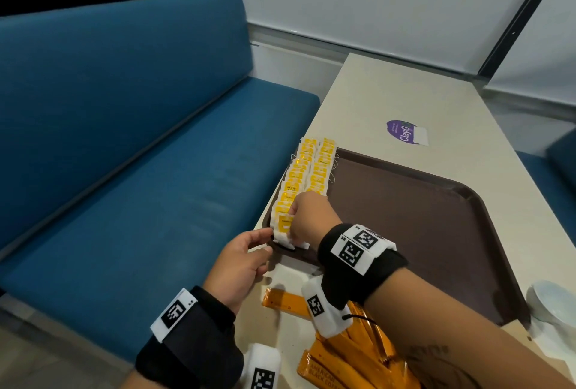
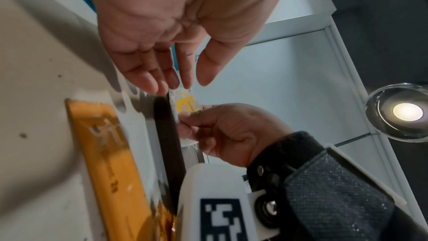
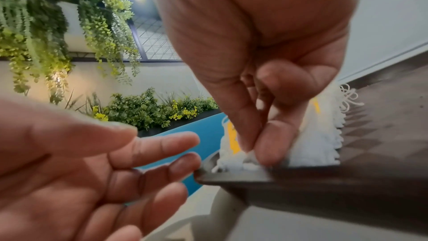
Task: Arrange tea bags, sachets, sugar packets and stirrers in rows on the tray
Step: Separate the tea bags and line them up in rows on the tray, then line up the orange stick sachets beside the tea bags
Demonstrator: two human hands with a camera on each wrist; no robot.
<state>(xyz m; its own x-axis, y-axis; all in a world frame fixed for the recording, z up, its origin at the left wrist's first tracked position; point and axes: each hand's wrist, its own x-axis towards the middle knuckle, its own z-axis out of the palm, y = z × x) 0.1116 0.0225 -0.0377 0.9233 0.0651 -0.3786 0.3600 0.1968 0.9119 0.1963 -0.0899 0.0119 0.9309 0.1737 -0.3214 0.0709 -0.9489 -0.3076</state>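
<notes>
Desk (image 1: 389, 92): carries my brown tray (image 1: 420, 217).
Right hand (image 1: 311, 217): fingers pinching nearest tea bag (image 1: 284, 225).
Left hand (image 1: 240, 267): fingers spread, just beside it.

Left hand (image 2: 162, 30) open at top; right hand (image 2: 229, 131) mid-frame pinches tea bag (image 2: 186, 106) over tray (image 2: 167, 135) rim; orange sachet (image 2: 111, 168) lower left.

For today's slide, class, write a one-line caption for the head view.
Right hand pinches the nearest tea bag of two rows on the brown tray; open left hand waits beside.
</notes>
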